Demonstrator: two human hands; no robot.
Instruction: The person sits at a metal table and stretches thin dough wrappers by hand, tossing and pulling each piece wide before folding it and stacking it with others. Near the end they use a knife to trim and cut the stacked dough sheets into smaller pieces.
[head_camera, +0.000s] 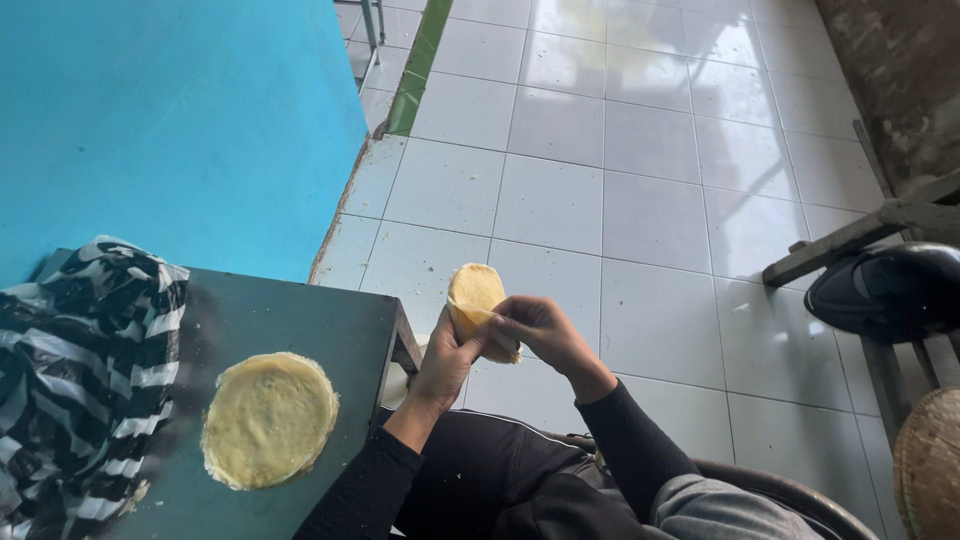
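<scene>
lap level: black sleeves, dark trousers. left hand (445, 365) cupped under folded yellow crepe (476, 300), fingers closed on lower edge. right hand (540, 335) pinching same crepe from right side, fingertips curled on fold. crepe held upright in air, beyond right edge of table, above white tiled floor (600, 190). dark green table (300, 330): stack of round yellow crepes (269, 419) near front right corner, flat. black-and-white striped cloth (80, 370) along left edge. blue wall (170, 120) behind table. dark helmet (880, 290) on wooden rack, far right.
</scene>
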